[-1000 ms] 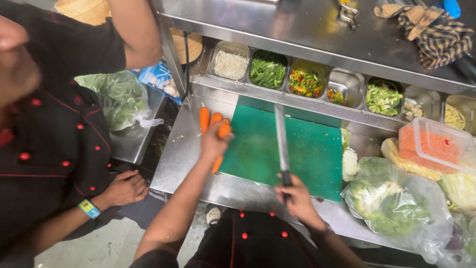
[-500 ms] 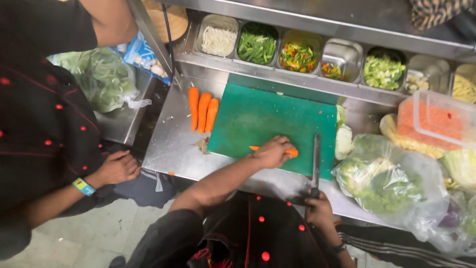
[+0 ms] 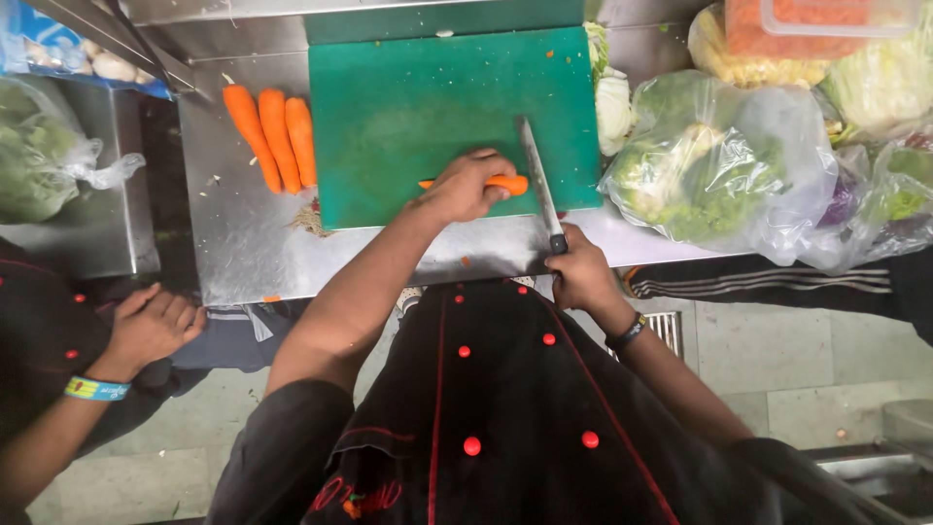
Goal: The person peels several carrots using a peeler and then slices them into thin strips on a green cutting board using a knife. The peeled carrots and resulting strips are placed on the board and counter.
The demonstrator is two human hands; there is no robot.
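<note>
My left hand [image 3: 459, 188] presses a peeled orange carrot [image 3: 509, 183] down on the near edge of a green cutting board [image 3: 428, 107]. The carrot lies crosswise, mostly hidden under my fingers. My right hand [image 3: 581, 271] grips the black handle of a long knife [image 3: 536, 180], whose blade rests on the board just at the carrot's right end. Three more peeled carrots [image 3: 274, 131] lie side by side on the steel counter [image 3: 238, 233], left of the board.
Clear bags of leafy greens and cabbage [image 3: 714, 160] crowd the counter to the right of the board. Another person's hand [image 3: 148, 326] with a blue wristband hangs at the left. A bag of greens [image 3: 39, 146] sits on a lower steel surface at far left.
The camera has tilted down and closer to the board. My right hand brought the knife from the counter's edge up to the carrot's right end. My left hand keeps holding the carrot.
</note>
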